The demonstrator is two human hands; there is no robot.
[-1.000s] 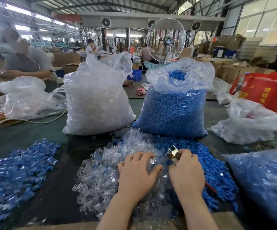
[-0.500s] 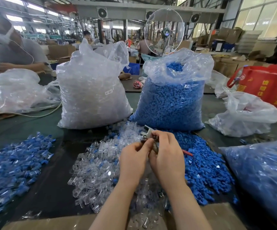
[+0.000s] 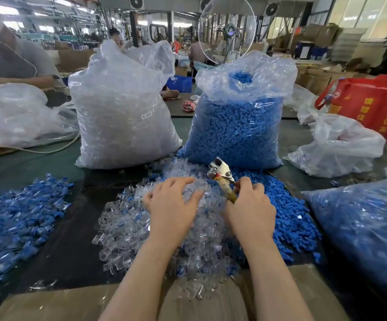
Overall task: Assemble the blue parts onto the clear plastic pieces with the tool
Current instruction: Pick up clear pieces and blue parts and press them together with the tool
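My hands have come apart again: my left hand [image 3: 172, 206] spreads flat over the near heap of clear plastic pieces [image 3: 127, 228], feeling for the next one, so a fresh piece begins. My right hand [image 3: 249, 208] grips the tool [image 3: 222, 178], beside the blue parts [image 3: 290, 218]; farther off stand the full bags.

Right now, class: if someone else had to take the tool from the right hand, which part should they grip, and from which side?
Grip the metal head of the tool, coming from the far side, above the piles. The head sticks up and away from the right hand, bare and clear, while the fingers are wrapped round the handle below it.
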